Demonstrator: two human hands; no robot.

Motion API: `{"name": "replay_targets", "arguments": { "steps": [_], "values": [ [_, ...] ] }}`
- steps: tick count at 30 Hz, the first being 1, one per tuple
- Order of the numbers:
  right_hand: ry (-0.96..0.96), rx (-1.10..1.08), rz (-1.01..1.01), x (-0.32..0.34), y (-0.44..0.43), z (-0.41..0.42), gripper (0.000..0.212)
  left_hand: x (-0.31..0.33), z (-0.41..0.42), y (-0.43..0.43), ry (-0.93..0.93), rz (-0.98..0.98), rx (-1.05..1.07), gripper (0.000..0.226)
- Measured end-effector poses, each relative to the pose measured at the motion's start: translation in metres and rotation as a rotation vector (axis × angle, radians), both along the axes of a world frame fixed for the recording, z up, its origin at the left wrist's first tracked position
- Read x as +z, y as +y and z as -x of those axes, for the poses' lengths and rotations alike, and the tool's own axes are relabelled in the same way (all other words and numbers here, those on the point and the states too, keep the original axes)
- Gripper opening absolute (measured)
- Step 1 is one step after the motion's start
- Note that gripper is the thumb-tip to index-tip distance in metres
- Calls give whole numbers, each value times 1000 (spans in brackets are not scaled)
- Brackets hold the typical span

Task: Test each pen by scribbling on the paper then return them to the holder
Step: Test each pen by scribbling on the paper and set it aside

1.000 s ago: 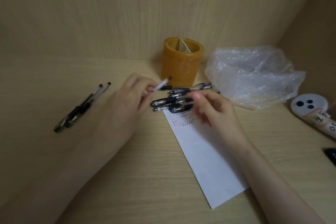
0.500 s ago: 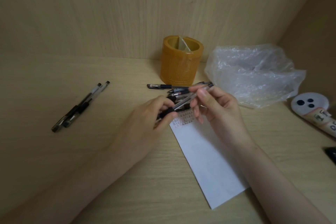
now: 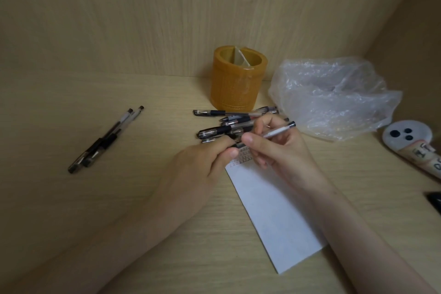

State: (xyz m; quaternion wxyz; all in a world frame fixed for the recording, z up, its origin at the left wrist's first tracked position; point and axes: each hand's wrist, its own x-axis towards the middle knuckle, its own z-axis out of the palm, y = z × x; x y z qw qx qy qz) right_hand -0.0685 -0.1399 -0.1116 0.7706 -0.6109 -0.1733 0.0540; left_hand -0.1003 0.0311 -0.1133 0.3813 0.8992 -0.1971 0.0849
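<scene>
Over the top of the white paper (image 3: 274, 210), both hands hold one pen (image 3: 279, 130). My right hand (image 3: 284, 150) pinches its clear barrel, whose black end points up to the right. My left hand (image 3: 205, 162) grips the pen's dark front end, perhaps its cap. Small scribbles mark the paper's top edge. A pile of several black pens (image 3: 229, 124) lies just behind my hands. The amber pen holder (image 3: 238, 83) stands at the back by the wall, with no pens showing in it. Two more pens (image 3: 107, 138) lie side by side at the left.
A crumpled clear plastic bag (image 3: 334, 95) sits to the right of the holder. A white object with black dots (image 3: 412, 141) lies at the right edge, and a dark item (image 3: 435, 200) below it. Wooden walls close the back and right sides of the desk (image 3: 71, 198).
My left hand put a pen down and came over to the paper. My right hand picked a pen out of the pile, and both hands now hold it above the scribbles.
</scene>
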Motion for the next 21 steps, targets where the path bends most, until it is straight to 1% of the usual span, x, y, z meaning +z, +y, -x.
{"name": "replay_targets", "arguments": {
  "steps": [2,5,6,8,11,13,15,17,20,21],
  "values": [
    [9,9,2,1,0,1,31,1,0,0,31,35,-5,20],
    [-7,15,49,5,-2,4,6,1,-2,2,46,59,-28,25],
    [-14,22,71,6,-2,4,9,0,-2,2,59,68,-43,25],
    [1,15,70,6,-3,3,24,-3,-1,-1,90,104,-56,30],
    [74,-97,-57,11,-15,-3,35,-5,1,-2,103,131,-27,38],
    [175,-164,-138,16,-27,-10,41,-5,1,2,79,28,-11,34],
    [249,-203,-169,18,-34,-14,44,-4,2,3,79,-93,-25,36],
    [257,-253,-90,16,-30,-13,42,-4,5,1,99,-166,-65,41],
    [134,-407,168,6,-20,-6,28,-2,9,-2,129,-227,-110,44],
    [98,-459,240,2,-18,-6,31,-2,9,-3,133,-244,-116,46]
  ]
}}
